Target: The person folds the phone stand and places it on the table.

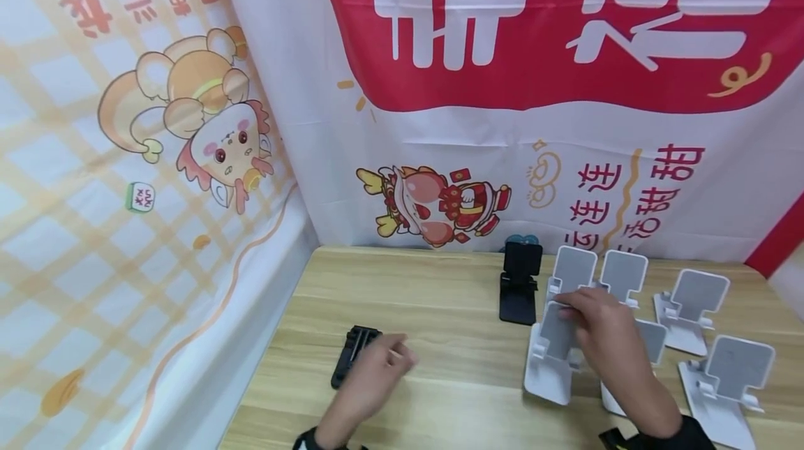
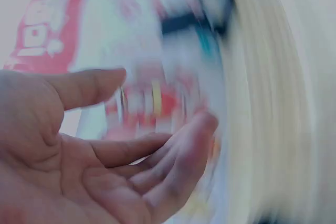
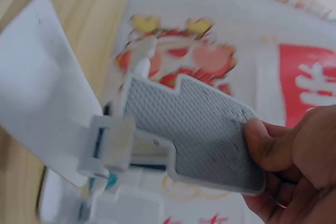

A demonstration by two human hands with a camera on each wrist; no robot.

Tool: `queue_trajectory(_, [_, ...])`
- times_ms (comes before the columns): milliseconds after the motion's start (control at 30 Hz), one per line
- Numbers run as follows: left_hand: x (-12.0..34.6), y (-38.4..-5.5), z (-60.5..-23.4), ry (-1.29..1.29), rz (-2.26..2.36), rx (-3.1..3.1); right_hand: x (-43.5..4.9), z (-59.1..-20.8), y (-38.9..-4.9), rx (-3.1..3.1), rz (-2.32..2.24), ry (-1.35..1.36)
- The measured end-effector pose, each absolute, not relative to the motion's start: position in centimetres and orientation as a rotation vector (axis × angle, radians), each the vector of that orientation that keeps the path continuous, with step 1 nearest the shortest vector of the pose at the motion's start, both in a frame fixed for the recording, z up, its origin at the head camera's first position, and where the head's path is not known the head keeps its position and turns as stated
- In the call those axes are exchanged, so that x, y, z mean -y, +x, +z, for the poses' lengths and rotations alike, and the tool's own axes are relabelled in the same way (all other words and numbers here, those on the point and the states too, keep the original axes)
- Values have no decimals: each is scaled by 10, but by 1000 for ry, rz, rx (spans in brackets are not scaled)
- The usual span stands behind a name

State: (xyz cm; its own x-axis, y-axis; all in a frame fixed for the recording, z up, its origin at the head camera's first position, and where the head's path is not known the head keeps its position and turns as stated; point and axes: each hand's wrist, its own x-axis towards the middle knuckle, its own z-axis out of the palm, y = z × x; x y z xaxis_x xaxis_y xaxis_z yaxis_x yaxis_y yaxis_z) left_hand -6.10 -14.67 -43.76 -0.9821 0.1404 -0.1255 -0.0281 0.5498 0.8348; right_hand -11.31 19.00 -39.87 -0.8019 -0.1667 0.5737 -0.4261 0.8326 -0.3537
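Pale wood-grain table (image 1: 446,338), lower frame. My right hand (image 1: 599,328) pinches white-and-grey plastic stand (image 1: 548,377), lower right, some fingers hidden behind it; my relaxed left hand (image 1: 378,370), holding nothing, partly covers flat black plastic item (image 1: 350,352).

Tabletop (image 1: 452,310): pale wood, grain running side to side. At left, folded black stand (image 1: 347,356) lying flat. At back, right of middle, open black stand (image 1: 520,289). Right of that, open white stands with grey pads: back pair (image 1: 574,265) side by side; middle stand (image 1: 652,340) partly hidden behind right hand (image 1: 599,328); right pair (image 1: 731,377), one farther back. Held stand (image 1: 549,377), pinched by right hand: contact with wood unclear.
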Motion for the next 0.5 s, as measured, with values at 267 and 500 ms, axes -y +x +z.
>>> queue_trajectory(267, [80, -52, -447, 137, 1769, -2037, -155, -370, -87, 2573, 768, 525])
queue_trajectory(500, [54, -51, -464, 144, 1746, -1981, -138, -362, -74, 2646, 822, 527])
